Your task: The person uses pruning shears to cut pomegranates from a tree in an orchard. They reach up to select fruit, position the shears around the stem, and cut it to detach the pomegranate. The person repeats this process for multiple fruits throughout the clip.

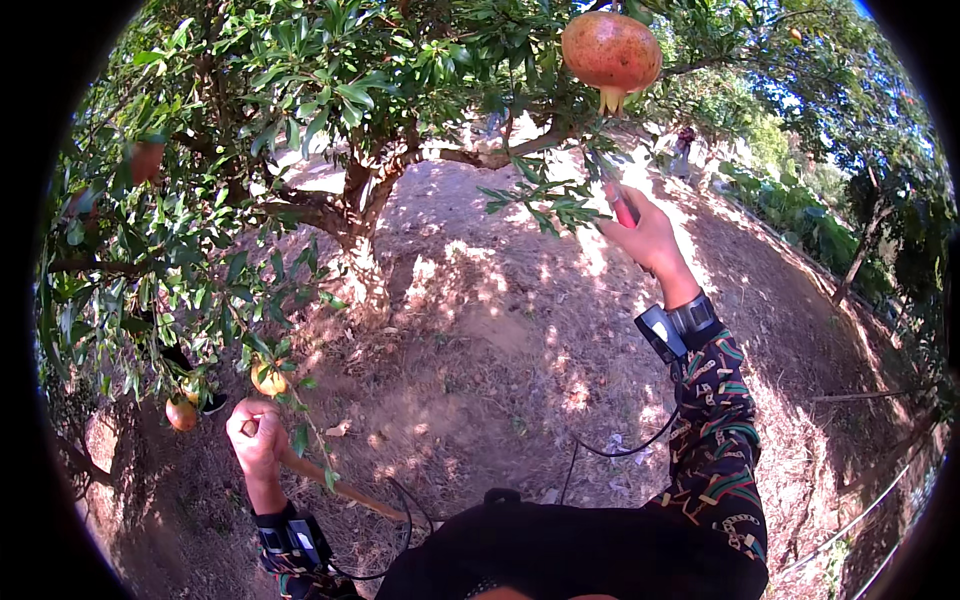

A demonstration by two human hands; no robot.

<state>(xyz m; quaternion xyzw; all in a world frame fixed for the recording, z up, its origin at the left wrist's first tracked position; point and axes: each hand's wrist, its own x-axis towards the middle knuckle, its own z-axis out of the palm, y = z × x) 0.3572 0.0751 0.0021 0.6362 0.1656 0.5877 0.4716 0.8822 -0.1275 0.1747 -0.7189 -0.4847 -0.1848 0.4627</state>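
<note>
My right hand (646, 231) is raised and grips a red-handled hand tool (622, 208), probably pruning shears. The tool's upper end is blurred beside a leafy twig (551, 196). Above it hangs a large, speckled red-yellow pomegranate (611, 51), its pale crown pointing down, apart from the hand. At lower left, my left hand (256, 442) is closed around a wooden stick (341, 489) that slants down towards my body. Just above this hand is a yellowish pomegranate (268, 379) on a leafy branch; another pomegranate (181, 414) hangs farther left.
A pomegranate tree trunk (365, 262) forks low, its foliage spreading across the upper left. Dry, littered soil (480, 360) lies below. Cables (637, 450) run from the wrist devices (664, 334). A person (684, 146) stands far back. A dark shoe (214, 404) shows behind the left branches.
</note>
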